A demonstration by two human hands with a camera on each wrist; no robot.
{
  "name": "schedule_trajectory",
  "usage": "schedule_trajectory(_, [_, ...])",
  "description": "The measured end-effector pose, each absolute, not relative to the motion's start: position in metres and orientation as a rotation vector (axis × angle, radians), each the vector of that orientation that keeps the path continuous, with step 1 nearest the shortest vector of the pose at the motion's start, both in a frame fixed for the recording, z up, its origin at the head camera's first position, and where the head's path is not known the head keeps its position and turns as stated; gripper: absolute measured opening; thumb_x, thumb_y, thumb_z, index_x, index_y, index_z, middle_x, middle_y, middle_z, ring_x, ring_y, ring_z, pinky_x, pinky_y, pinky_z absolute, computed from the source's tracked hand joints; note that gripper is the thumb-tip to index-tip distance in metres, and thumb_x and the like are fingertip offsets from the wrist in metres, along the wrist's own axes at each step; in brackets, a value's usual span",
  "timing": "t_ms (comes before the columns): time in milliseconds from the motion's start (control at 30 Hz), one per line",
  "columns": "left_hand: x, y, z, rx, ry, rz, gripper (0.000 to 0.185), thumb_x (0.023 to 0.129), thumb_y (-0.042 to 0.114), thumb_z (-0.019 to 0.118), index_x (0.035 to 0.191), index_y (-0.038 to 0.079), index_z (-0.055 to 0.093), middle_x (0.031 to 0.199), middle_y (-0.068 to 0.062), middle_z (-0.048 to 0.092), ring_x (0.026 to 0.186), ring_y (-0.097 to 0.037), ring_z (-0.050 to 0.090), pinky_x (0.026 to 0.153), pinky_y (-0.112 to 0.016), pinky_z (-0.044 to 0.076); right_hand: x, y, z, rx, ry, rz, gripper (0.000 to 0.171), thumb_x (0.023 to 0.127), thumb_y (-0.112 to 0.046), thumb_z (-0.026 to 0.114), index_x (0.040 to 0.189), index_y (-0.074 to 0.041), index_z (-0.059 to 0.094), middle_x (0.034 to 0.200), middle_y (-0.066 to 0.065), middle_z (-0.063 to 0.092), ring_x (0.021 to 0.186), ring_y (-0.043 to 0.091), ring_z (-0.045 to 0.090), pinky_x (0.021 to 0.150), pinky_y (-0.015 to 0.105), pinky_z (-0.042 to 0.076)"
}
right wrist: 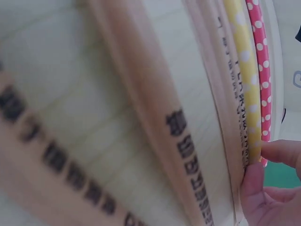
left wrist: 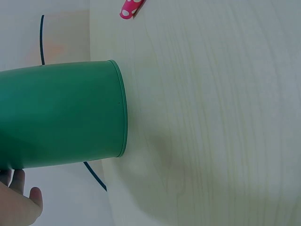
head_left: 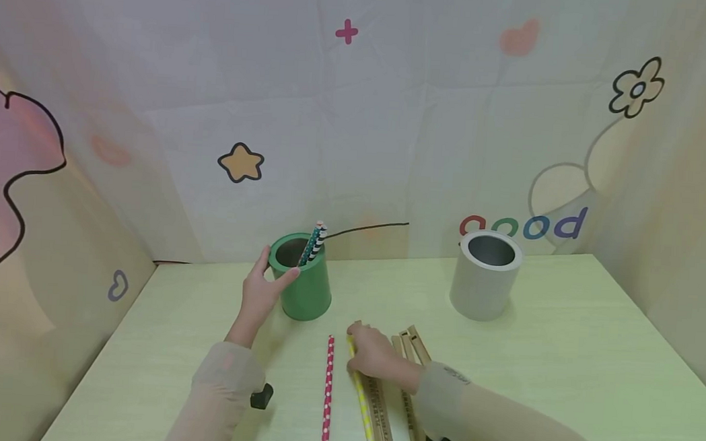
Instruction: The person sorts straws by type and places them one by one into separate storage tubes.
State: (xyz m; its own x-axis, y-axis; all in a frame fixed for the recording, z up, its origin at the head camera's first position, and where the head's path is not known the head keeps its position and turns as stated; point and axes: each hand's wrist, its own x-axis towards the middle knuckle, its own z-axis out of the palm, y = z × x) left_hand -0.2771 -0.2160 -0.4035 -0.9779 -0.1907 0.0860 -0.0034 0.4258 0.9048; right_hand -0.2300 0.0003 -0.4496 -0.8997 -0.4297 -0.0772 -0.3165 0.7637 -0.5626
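My left hand (head_left: 259, 296) holds a green cylindrical cup (head_left: 307, 292) near its rim, thumb across the front and fingers at the left side. Inside the cup lean two patterned paper straws (head_left: 313, 244), one teal, one black and white. In the left wrist view the green cup (left wrist: 66, 113) appears sideways, with a few fingers at its lower edge. My right hand (head_left: 375, 353) pinches the upper end of a yellow dotted paper straw (head_left: 364, 410); the right wrist view shows thumb and finger at the yellow straw (right wrist: 247, 80). A pink dotted straw (head_left: 327, 394) lies to its left.
Several paper-wrapped chopsticks (head_left: 381, 418) with printed text lie beside and under the right forearm. A grey-white cylindrical cup (head_left: 485, 282) stands at the back right of the pale wooden table (head_left: 575, 355). A printed curtain (head_left: 371, 127) hangs behind.
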Motion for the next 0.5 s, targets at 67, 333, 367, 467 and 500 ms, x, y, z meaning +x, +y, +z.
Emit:
schedule_trajectory(67, [-0.2769, -0.2158, -0.4027, 0.181, -2.503, -1.587, 0.088, 0.077, 0.045, 0.062, 0.143, 0.015, 0.013, 0.147, -0.006, 0.020, 0.136, -0.024, 0.015, 0.109, -0.049, 0.015, -0.2288, 0.0028, -0.4473, -0.593, 2.766, -0.782, 0.056, 0.065, -0.004, 0.071, 0.117, 0.004, 0.050, 0.104, 0.016, 0.059, 0.075, 0.018, 0.050, 0.061, 0.028, 0.049])
schedule_trajectory(333, [-0.2772, -0.2152, -0.4016, 0.201, -2.521, -1.580, 0.086, 0.078, 0.045, 0.061, 0.143, 0.018, 0.011, 0.148, -0.004, 0.018, 0.136, -0.023, 0.014, 0.109, -0.048, 0.016, -0.2258, 0.0029, -0.4420, -0.575, 2.793, -0.634, 0.038, 0.066, -0.005, 0.070, 0.100, 0.000, 0.054, 0.075, 0.006, 0.056, 0.055, 0.013, 0.043, 0.043, 0.022, 0.038])
schedule_trajectory(367, [-0.2772, -0.2152, -0.4017, 0.200, -2.521, -1.579, 0.086, 0.078, 0.045, 0.061, 0.143, 0.018, 0.011, 0.148, -0.004, 0.018, 0.136, -0.023, 0.014, 0.109, -0.048, 0.016, -0.2251, 0.0025, -0.4415, -0.565, 2.788, -0.640, 0.035, 0.067, -0.004, 0.069, 0.099, -0.001, 0.054, 0.073, 0.006, 0.054, 0.054, 0.013, 0.042, 0.042, 0.022, 0.037])
schedule_trajectory(467, [-0.2769, -0.2149, -0.4019, 0.195, -2.515, -1.579, 0.087, 0.078, 0.045, 0.062, 0.143, 0.016, 0.012, 0.148, -0.005, 0.018, 0.136, -0.023, 0.014, 0.109, -0.048, 0.016, -0.2250, 0.0017, -0.4425, -0.551, 2.779, -0.651, 0.023, 0.067, 0.001, 0.064, 0.087, -0.004, 0.052, 0.063, 0.002, 0.044, 0.050, 0.012, 0.039, 0.039, 0.022, 0.034])
schedule_trajectory(500, [-0.2767, -0.2147, -0.4018, 0.191, -2.513, -1.581, 0.087, 0.078, 0.045, 0.062, 0.143, 0.015, 0.013, 0.148, -0.005, 0.019, 0.136, -0.024, 0.014, 0.109, -0.048, 0.015, -0.2252, 0.0016, -0.4429, -0.544, 2.775, -0.657, 0.022, 0.066, 0.001, 0.063, 0.084, -0.005, 0.051, 0.061, 0.001, 0.043, 0.049, 0.012, 0.038, 0.039, 0.021, 0.034])
